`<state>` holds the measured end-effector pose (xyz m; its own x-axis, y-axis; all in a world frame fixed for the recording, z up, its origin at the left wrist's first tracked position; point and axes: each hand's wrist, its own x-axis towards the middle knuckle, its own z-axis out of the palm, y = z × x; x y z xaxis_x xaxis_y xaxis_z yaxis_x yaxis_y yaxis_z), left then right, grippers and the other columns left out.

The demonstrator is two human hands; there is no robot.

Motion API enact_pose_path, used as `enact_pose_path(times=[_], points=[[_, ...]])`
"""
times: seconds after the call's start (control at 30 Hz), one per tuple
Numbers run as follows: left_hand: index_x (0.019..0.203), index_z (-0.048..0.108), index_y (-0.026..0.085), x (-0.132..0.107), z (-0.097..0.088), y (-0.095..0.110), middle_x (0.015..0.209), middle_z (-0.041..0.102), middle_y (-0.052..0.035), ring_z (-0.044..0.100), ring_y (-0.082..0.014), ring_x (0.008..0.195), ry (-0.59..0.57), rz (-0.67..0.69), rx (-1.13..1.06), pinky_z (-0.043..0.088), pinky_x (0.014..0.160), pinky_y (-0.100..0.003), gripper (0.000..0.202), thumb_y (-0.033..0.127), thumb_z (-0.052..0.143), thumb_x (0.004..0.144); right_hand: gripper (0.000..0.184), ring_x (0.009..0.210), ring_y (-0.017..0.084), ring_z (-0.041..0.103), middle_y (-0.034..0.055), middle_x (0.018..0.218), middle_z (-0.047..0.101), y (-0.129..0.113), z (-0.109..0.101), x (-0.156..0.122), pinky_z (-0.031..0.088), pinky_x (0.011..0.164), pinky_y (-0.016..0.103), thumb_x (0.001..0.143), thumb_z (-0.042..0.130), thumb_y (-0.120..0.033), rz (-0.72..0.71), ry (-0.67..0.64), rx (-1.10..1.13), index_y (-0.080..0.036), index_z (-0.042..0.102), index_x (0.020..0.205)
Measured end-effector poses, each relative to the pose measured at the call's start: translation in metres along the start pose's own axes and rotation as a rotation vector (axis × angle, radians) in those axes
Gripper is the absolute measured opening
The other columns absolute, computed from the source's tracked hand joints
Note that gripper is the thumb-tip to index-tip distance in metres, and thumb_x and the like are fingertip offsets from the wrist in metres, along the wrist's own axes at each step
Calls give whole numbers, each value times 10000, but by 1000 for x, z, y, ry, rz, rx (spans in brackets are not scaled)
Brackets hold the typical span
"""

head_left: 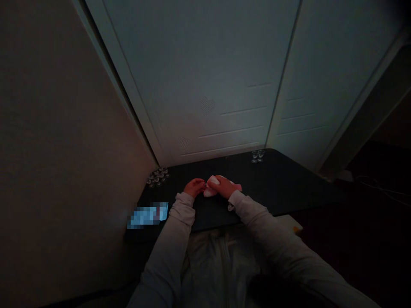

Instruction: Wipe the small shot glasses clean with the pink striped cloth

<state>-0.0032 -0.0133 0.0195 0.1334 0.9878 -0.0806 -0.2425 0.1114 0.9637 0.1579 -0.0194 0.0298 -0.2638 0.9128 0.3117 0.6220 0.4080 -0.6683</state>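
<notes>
Over the middle of the dark table (205,218), my two hands meet around a pink-and-white cloth (210,192). My right hand (225,187) is closed on the cloth, with part of it sticking out to the right of the fingers. My left hand (194,187) has its fingers curled in at the cloth's left edge. Something small and dark shows at its fingertips, too dim to name. Several small stemmed glasses (157,176) stand grouped at the table's left end. Two more such glasses (257,156) stand side by side near the back edge, to the right.
A lit, blurred screen (147,215) lies at the table's front left corner. White panelled doors (205,77) rise behind the table, and a wall (64,149) closes off the left. Beyond the front edge, by my right sleeve, sits a pale flat object (290,223).
</notes>
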Motion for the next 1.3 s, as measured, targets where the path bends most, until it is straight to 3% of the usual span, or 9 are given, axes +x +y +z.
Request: enact_pose_path(times=[0.2,0.5,0.83,1.3], points=[[769,497,128,1,-1,-2,650,560,-1,541,-97,560,15,16,-8,408,541,-236,334,242,677,513,331,724,125,468,33,792,538,5,4,2,322,658,240,699,444,-444,31,6,69,-150,518,831],[777,481,130,2,-2,-3,612,555,2,530,-93,527,19,12,6,409,520,-233,329,282,657,544,343,716,120,464,6,771,537,7,3,1,331,643,238,674,468,-467,-48,6,160,-175,510,849],[720,473,134,5,-1,-3,513,518,21,475,-78,407,-6,17,19,349,413,-213,330,385,621,565,383,741,125,480,15,822,544,7,7,2,352,664,246,647,508,-457,-56,24,200,-180,486,911],[658,477,131,4,0,-1,500,515,21,455,-62,385,-4,-1,78,331,393,-202,347,430,615,551,289,687,118,449,3,735,503,4,2,-3,320,634,236,759,340,-456,-36,16,137,-187,441,792]])
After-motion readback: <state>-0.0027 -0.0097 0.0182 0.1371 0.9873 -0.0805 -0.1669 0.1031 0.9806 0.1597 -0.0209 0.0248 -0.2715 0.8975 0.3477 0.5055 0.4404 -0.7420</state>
